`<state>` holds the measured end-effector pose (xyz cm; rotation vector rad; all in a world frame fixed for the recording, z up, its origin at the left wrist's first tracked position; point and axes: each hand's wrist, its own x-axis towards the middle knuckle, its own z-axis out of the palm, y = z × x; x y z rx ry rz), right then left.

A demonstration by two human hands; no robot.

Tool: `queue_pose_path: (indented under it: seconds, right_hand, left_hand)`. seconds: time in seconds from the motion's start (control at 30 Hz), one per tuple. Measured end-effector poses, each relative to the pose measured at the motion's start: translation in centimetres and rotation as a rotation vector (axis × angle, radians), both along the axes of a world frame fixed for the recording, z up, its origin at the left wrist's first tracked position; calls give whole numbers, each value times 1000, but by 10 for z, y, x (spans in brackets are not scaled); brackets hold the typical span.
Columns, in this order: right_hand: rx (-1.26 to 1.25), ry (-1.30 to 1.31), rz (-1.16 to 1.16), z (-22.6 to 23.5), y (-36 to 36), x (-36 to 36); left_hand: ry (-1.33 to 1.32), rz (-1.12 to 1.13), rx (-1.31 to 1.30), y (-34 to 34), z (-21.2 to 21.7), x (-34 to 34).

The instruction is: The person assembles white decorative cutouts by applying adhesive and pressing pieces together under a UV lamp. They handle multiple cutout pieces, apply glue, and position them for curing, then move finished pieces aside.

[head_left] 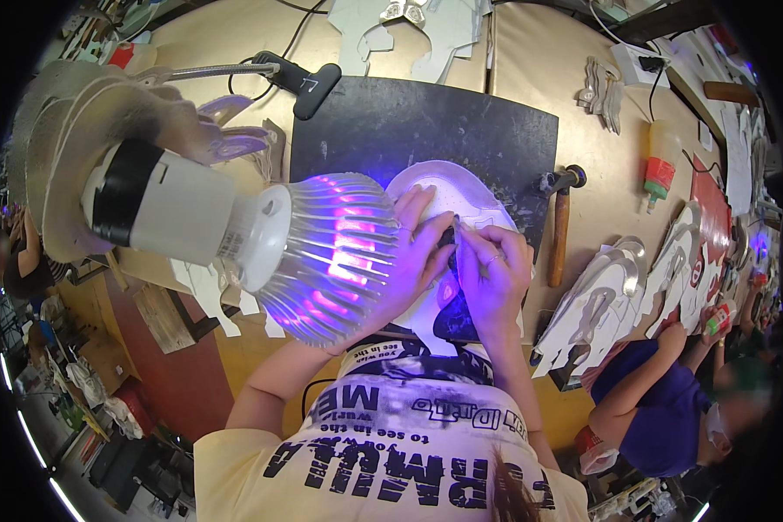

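Note:
A pale piece shaped like a shoe upper (451, 178), with a curved grey rim, lies on the black work mat (426, 113) in violet light. My left hand (416, 252) rests on its left side, index finger and thumb closed on a fold at the middle. Against that same spot my right hand (498, 265) pinches the material, a ring on one finger. Below the fingers hangs a dark part (458, 317) with a purple-lit patch. The exact bit between the fingertips is too small to make out. The lamp hides part of my left wrist.
A large ribbed lamp (331, 252) looms at near left, its clip (317, 91) behind it. Right of the mat lies a hammer (561, 226). Stacked white upper pieces (600, 291) and a glue bottle (659, 165) sit further right, near a person in purple (661, 409).

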<state>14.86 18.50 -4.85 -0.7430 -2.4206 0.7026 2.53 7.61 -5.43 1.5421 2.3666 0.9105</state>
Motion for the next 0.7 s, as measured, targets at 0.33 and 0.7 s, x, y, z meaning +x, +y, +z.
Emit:
queue_pose_path:
  seconds: [0.33,0.7]
  right_hand:
    - [-57,-48,23,2,7,-4]
    - [-143,-43,52,0,8,13]
  left_hand:
    - [207,-16,-38,12,0,1]
    - [-39,-34,53,34,12,-32]
